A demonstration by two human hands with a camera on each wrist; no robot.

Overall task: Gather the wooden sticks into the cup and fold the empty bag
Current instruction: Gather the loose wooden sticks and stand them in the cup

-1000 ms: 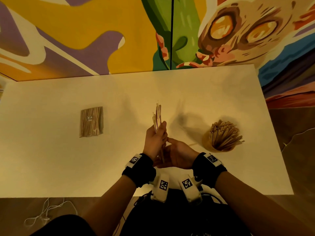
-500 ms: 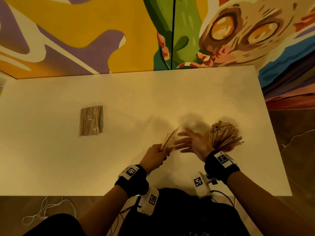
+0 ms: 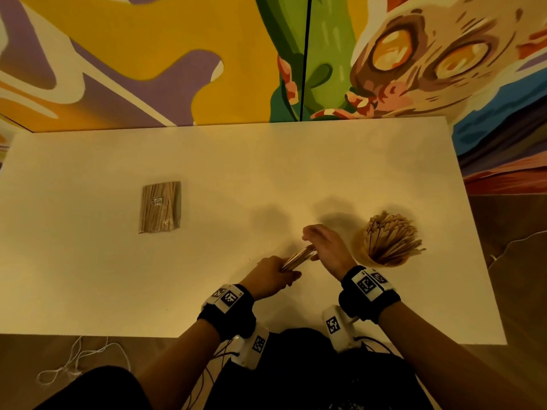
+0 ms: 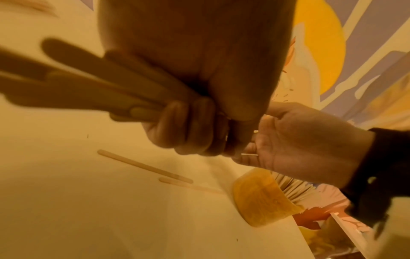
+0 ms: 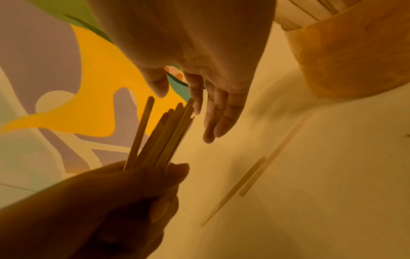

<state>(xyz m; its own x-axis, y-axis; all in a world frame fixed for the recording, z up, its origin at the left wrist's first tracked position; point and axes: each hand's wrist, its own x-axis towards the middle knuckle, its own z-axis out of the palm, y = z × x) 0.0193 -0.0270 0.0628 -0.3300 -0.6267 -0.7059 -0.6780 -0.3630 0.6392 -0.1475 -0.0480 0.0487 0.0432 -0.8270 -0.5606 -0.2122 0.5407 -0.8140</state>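
Still gathering sticks: gripping a bunch of sticks [image 3: 297,257] in the left hand [image 3: 270,278], reaching for its tips with the open right hand [image 3: 327,250] beside the stuffed cup [image 3: 374,250], likely needing a handover, two sticks [image 4: 146,166] waiting on the worktop [image 3: 236,173].
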